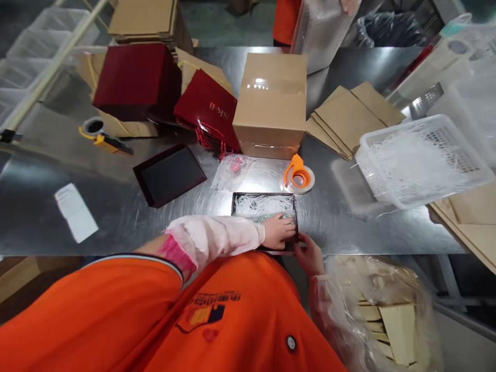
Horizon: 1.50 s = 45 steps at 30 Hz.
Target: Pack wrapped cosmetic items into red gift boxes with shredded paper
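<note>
A dark gift box without its lid sits at the table's front edge, filled with white shredded paper and something greenish, perhaps bubble-wrapped, mostly under my arm. My left hand lies flat inside the box on this filling, fingers stretched out. At the box's right front corner my right hand grips the wall between thumb and fingers. A dark red lid, inside facing up, rests to the left. Just behind the box are a clear plastic bag with pink pieces and an orange tape dispenser.
Along the back stand a dark red box, red paper bags and a brown carton. Flat cardboard and a white basket of shredded paper are on the right. A person in orange stands across the table.
</note>
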{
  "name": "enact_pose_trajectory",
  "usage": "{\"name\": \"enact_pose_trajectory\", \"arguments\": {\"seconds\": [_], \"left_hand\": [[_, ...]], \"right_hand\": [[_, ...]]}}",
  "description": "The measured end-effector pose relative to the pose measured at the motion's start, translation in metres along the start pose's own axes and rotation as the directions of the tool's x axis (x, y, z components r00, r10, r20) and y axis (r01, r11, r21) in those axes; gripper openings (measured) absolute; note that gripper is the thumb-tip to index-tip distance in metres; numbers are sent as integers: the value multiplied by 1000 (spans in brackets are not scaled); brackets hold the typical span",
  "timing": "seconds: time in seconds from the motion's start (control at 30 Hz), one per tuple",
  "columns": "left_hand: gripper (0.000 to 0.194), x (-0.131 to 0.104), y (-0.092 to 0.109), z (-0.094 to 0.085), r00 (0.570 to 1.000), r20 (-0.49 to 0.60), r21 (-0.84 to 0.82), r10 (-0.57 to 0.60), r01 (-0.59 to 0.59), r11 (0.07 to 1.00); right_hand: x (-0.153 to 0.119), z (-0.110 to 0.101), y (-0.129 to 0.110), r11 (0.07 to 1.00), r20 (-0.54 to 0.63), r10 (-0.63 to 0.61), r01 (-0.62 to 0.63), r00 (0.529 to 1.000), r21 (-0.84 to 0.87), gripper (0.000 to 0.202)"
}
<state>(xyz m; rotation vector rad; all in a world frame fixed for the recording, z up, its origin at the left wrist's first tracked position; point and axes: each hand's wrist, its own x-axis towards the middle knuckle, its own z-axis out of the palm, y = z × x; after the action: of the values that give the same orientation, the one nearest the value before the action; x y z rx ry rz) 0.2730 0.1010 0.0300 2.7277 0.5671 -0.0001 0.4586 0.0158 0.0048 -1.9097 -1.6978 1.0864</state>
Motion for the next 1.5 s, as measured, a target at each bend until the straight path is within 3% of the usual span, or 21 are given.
{"name": "enact_pose_trajectory", "arguments": {"seconds": [0.1,0.17,0.23,0.3,0.4,0.5,0.63,0.73,0.83,0.9,1.0,1.1,1.23,1.3,1.4,1.5], "left_hand": [[38,-12,-13,-19,999,-46,-126,-8,2,992],[45,-39,-26,-38,985,-123,-186,-120,96,978],[46,-76,-36,-56,953,-111,-170,-283,263,950],[40,-111,-39,-68,924,28,-66,-381,382,922],[35,-140,-33,-66,898,201,108,-391,377,920],[28,-135,-28,-49,907,217,159,-361,332,930],[20,-114,-41,-30,931,263,82,-252,238,968],[29,-108,-56,-27,932,283,59,-227,220,974],[25,-118,-64,-29,934,288,63,-213,203,977],[22,-131,-64,-28,946,252,67,-205,194,979],[23,-150,-55,-24,973,103,85,-208,200,976],[36,-153,-42,-22,969,31,108,-245,240,965],[40,-127,-29,-27,908,100,113,-407,395,911],[48,-111,-23,-28,886,-6,115,-463,461,880],[58,-91,-17,-19,888,-171,76,-426,443,893],[58,-79,-20,-6,910,-160,49,-382,394,918]], "right_hand": [[2,-6,-6,979,-18,-33,28,999,-201,50],[5,-12,-18,933,-90,-161,122,983,-339,55],[12,-18,-35,858,-79,-348,283,934,-429,54],[24,-19,-54,764,65,-487,461,871,-451,54],[47,-13,-76,644,316,-520,607,793,-466,69],[65,-3,-83,586,422,-456,621,784,-521,88],[70,6,-85,547,428,-440,613,790,-569,97],[70,12,-91,500,424,-464,625,778,-600,98],[71,15,-93,489,419,-447,608,791,-625,102],[70,14,-90,499,413,-426,590,805,-635,106],[62,14,-79,536,341,-428,539,837,-649,109],[51,18,-71,595,250,-396,455,883,-663,107],[46,18,-69,590,268,-362,442,893,-676,109],[46,16,-67,555,290,-381,468,878,-687,112],[45,15,-62,518,307,-400,490,863,-701,104],[48,19,-60,510,296,-395,476,870,-717,88]]}}
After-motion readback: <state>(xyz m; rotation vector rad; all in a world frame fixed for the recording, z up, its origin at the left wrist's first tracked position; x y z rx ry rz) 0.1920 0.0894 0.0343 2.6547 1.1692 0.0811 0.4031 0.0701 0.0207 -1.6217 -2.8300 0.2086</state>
